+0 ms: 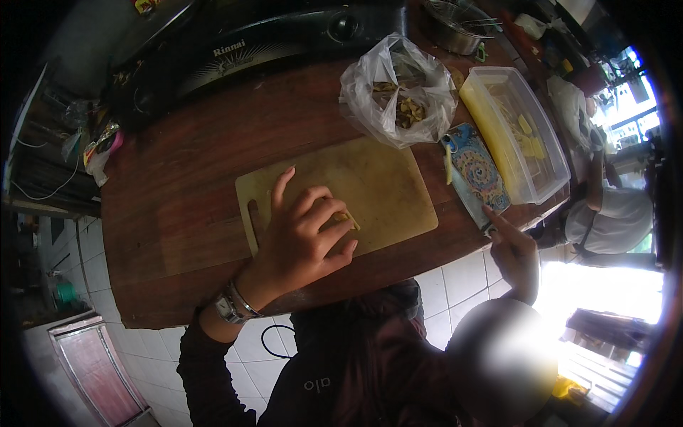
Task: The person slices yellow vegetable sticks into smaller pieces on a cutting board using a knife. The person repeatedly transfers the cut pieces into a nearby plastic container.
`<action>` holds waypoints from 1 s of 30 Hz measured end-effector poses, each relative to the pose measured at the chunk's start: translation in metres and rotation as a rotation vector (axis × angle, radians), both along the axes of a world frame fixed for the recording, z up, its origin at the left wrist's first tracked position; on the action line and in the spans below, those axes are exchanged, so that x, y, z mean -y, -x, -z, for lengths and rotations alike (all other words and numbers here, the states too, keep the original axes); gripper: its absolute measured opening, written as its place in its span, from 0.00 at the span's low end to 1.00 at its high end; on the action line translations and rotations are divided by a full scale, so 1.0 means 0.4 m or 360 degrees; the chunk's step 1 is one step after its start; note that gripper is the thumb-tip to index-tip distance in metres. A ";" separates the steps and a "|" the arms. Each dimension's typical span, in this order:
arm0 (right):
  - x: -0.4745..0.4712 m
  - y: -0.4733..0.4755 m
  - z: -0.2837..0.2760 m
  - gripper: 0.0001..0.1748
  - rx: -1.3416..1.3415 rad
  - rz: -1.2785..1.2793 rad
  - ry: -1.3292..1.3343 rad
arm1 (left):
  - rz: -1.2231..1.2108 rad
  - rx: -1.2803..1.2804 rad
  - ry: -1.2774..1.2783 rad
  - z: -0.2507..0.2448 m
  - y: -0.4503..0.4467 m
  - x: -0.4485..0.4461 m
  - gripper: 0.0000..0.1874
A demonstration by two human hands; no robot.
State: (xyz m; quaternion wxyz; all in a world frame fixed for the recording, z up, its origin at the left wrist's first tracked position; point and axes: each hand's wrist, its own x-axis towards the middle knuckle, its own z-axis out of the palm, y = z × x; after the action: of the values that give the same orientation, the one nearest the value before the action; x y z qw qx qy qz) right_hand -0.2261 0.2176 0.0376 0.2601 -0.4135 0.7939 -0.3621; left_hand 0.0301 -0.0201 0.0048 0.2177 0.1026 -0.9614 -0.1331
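My left hand (307, 229) hovers low over a pale yellow plastic cutting board (392, 187), fingers curled and spread, little finger raised. Thin yellow strips of cut food (349, 219) show at its fingertips; whether they are gripped or lie on the board is unclear. Off the board's right side, my right hand (513, 251) holds a kitchen knife (472, 208), index finger stretched along it. The blade points away from me, alongside a phone-like object in a blue patterned case (477, 163). One yellow strip (448, 165) lies near the blade's tip.
A clear plastic bag (368, 107) with peelings stands behind the board. To its right is a translucent plastic container (552, 173) holding yellow pieces. A Rinnai stove (288, 48) and a metal pot (453, 40) line the wooden table's (176, 213) far side. Another person (611, 219) is at right.
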 end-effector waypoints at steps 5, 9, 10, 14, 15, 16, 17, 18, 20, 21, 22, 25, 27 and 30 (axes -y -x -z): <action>-0.039 0.057 -0.023 0.23 -0.0214 0.0220 0.0041 | 0.0027 0.0019 0.0110 0.009 -0.001 -0.004 0.13; -0.061 0.111 -0.039 0.24 -0.0259 0.0389 0.0179 | 0.0003 0.0062 0.0212 0.008 0.003 -0.015 0.16; -0.058 0.117 -0.058 0.24 -0.0372 0.0361 0.0173 | -0.0010 0.0071 0.0237 0.009 0.004 -0.019 0.16; -0.057 0.183 -0.079 0.23 -0.0623 0.0333 0.0245 | -0.0028 0.0087 0.0266 0.009 0.007 -0.033 0.18; -0.051 0.201 -0.081 0.23 -0.0647 0.0346 0.0220 | -0.0026 0.0087 0.0262 0.007 0.008 -0.035 0.18; -0.046 0.219 -0.085 0.23 -0.0672 0.0360 0.0194 | -0.0023 0.0086 0.0256 0.007 0.010 -0.037 0.18; -0.044 0.232 -0.089 0.23 -0.0567 0.0424 0.0171 | -0.0012 0.0073 0.0247 0.010 0.013 -0.037 0.18; -0.029 0.246 -0.089 0.22 -0.0452 0.0476 0.0163 | -0.0022 0.0070 0.0250 0.011 0.011 -0.037 0.18; -0.001 0.252 -0.079 0.21 -0.0584 0.0455 -0.0015 | -0.0024 0.0071 0.0268 0.014 0.007 -0.035 0.18; 0.010 0.255 -0.080 0.21 -0.0655 0.0447 -0.0107 | -0.0013 0.0070 0.0279 0.015 0.003 -0.032 0.18; 0.014 0.263 -0.095 0.21 -0.0598 0.0344 -0.0236 | -0.0004 0.0071 0.0291 0.015 0.001 -0.029 0.18; 0.035 0.240 -0.116 0.21 -0.0694 0.0221 -0.0282 | 0.0033 0.0033 0.0270 0.013 0.007 -0.024 0.18; 0.041 0.233 -0.142 0.21 -0.0643 0.0231 -0.0417 | 0.0030 0.0045 0.0248 0.014 0.009 -0.025 0.18; 0.051 0.235 -0.143 0.21 -0.0663 0.0214 -0.0469 | 0.0020 0.0081 0.0246 0.011 0.004 -0.030 0.19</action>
State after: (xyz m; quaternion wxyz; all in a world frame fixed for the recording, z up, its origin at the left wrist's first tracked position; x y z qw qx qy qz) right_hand -0.3202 0.1971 0.0947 0.1239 -0.3832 0.9001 -0.1661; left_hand 0.0286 -0.0082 0.0003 0.1997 0.0830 -0.9747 -0.0571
